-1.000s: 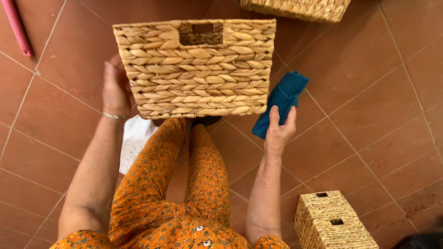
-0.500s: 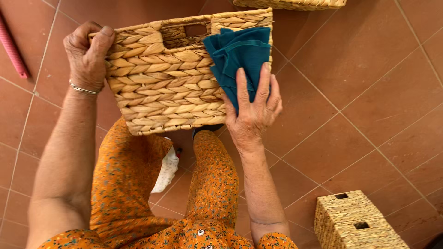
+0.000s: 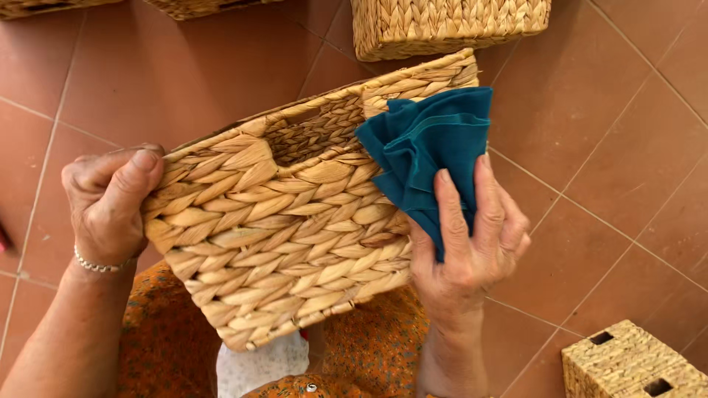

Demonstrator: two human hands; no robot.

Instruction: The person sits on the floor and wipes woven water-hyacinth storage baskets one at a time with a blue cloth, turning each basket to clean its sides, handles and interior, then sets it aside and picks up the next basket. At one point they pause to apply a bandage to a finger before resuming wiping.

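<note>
Woven basket [image 3: 295, 236], tilted, teal cloth [image 3: 435, 147] against it

a woven basket [image 3: 295, 221] is held above the floor [image 3: 605, 147], gripped at its left edge by the left hand [image 3: 107, 210]. a cloth [image 3: 431, 155] is pressed to its right side by the right hand [image 3: 468, 250]. a second basket [image 3: 450, 26] lies behind, a small box [image 3: 634, 365] at the lower right.
</note>
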